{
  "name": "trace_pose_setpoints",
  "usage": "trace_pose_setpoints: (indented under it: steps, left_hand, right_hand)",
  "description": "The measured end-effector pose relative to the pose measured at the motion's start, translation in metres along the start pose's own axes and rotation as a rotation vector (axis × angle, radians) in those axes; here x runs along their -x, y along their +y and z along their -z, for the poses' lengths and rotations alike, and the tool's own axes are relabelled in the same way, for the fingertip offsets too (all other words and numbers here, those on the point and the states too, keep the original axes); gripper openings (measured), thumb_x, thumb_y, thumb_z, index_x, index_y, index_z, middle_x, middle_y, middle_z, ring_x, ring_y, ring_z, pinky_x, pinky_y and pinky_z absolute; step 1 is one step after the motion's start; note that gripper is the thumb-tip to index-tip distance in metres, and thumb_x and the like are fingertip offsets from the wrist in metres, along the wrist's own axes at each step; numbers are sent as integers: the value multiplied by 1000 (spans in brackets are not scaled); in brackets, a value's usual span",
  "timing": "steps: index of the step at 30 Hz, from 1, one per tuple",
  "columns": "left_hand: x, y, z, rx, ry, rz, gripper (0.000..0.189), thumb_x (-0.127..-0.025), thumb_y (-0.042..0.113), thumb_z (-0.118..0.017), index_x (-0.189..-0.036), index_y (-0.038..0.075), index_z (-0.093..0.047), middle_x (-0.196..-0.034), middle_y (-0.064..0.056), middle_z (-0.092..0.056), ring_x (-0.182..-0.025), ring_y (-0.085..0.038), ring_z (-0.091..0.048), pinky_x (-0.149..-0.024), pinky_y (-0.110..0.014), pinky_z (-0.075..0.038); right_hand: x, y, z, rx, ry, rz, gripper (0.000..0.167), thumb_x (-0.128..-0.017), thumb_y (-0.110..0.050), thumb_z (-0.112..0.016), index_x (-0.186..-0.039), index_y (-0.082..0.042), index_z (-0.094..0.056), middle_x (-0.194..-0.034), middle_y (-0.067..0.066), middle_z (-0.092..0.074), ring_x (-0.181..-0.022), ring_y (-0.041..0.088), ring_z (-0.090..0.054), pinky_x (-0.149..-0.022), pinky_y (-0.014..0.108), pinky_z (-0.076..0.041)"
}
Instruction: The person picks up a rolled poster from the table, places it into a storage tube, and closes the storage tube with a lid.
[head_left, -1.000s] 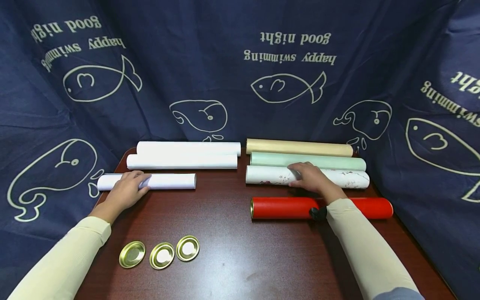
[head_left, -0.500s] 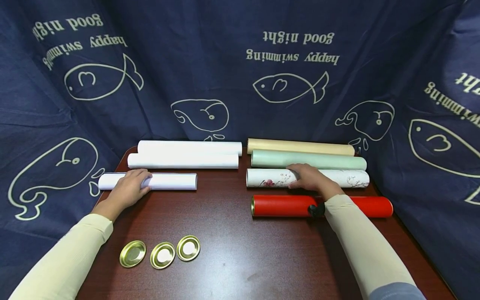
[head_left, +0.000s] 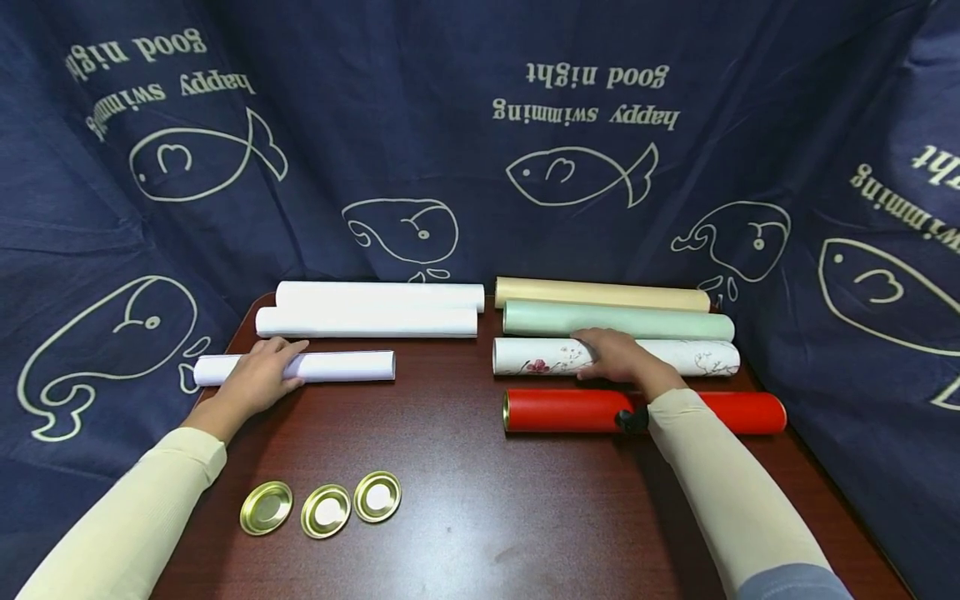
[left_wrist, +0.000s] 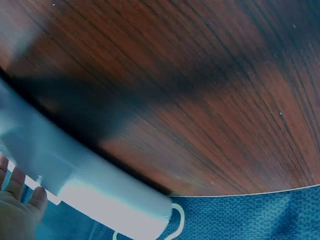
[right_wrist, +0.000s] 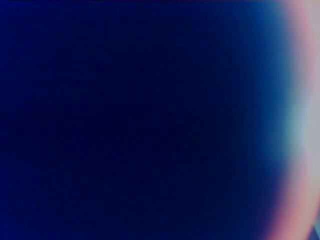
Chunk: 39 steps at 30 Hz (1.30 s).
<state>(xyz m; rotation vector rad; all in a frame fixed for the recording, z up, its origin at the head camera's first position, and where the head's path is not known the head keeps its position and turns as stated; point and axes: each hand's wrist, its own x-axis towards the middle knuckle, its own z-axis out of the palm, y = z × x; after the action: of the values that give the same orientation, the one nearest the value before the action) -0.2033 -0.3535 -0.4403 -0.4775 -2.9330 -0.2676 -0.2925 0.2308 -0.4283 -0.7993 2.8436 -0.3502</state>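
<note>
My left hand point(head_left: 258, 375) lies across a white paper roll point(head_left: 345, 367) at the table's left, its fingers over the far side and the thumb at the front. In the left wrist view the fingertips point(left_wrist: 37, 197) meet the edge of this roll point(left_wrist: 112, 197). On the right, my right hand point(head_left: 618, 357) holds a white roll with a plum-blossom print point(head_left: 690, 358), thumb in front and fingers behind. Just nearer lies a red tube point(head_left: 562, 412) under the right wrist, partly hidden by a black wristband. The right wrist view is dark and blurred.
Two white rolls point(head_left: 367, 322) lie at the back left. A pale green roll point(head_left: 622, 320) and a beige roll point(head_left: 600, 294) lie behind the printed one. Three gold metal lids point(head_left: 326, 511) rest on the dark wood table point(head_left: 465, 492). A blue curtain point(head_left: 420, 125) hangs behind.
The white roll under my left hand now slants slightly, its left end a little nearer. The printed roll has turned, showing more of its pink blossom. Both hands stay nearly in place.
</note>
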Motion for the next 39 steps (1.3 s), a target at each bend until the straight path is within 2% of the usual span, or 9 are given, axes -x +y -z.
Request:
trace_pose_setpoints:
  steps: [4, 9, 15, 24, 31, 35, 39]
  left_hand:
    - [1, 1, -1, 20, -10, -19, 49, -80, 14, -82, -124, 0, -64, -106, -20, -55, -99, -40, -52, -79, -58, -46]
    - [4, 0, 0, 91, 7, -31, 46, -78, 12, -83, -117, -2, -63, -111, -22, -58, -103, -43, -55, -86, -60, -44]
    - [11, -2, 4, 144, 68, -68, 47, -77, 9, -84, -116, -2, -60, -109, -20, -63, -100, -39, -59, -87, -57, -45]
    - [26, 4, 4, 186, 187, -100, 50, -73, 12, -87, -116, 2, -63, -108, -15, -61, -95, -32, -59, -80, -52, -46]
    - [33, 10, 4, 177, 220, -108, 50, -75, 13, -86, -119, 5, -62, -111, -12, -60, -99, -31, -60, -81, -51, -46]
    - [33, 16, 5, 188, 228, -128, 49, -76, 12, -86, -119, 4, -62, -112, -11, -60, -100, -31, -60, -81, -51, -46]
    - [29, 24, 8, 196, 252, -164, 48, -75, 10, -86, -117, 4, -63, -111, -10, -60, -98, -29, -60, -80, -48, -45]
  right_hand:
    - [5, -1, 1, 16, 8, 21, 72, -78, -28, -85, -137, -1, -53, -132, 22, -58, -121, 43, -52, -103, 62, -33]
    - [12, -2, 4, 16, 42, 65, 73, -78, -28, -86, -137, -3, -52, -124, 21, -59, -114, 40, -54, -100, 60, -37]
    - [22, -3, 12, -13, 109, 98, 76, -77, -27, -87, -140, -7, -50, -124, 19, -55, -114, 37, -55, -98, 53, -44]
    - [45, -17, 25, 115, 238, 132, 78, -72, -33, -89, -138, -9, -54, -118, 16, -58, -106, 37, -58, -89, 53, -47]
    - [75, -38, 28, 106, 272, 86, 81, -70, -46, -88, -136, -11, -57, -113, 12, -61, -98, 32, -62, -83, 50, -50]
    - [82, -45, 26, 63, 285, 60, 79, -70, -48, -87, -134, -14, -57, -115, 11, -61, -99, 30, -62, -85, 48, -50]
    - [85, -49, 27, 23, 314, 75, 76, -70, -50, -87, -132, -16, -59, -113, 7, -62, -97, 26, -62, -84, 46, -50]
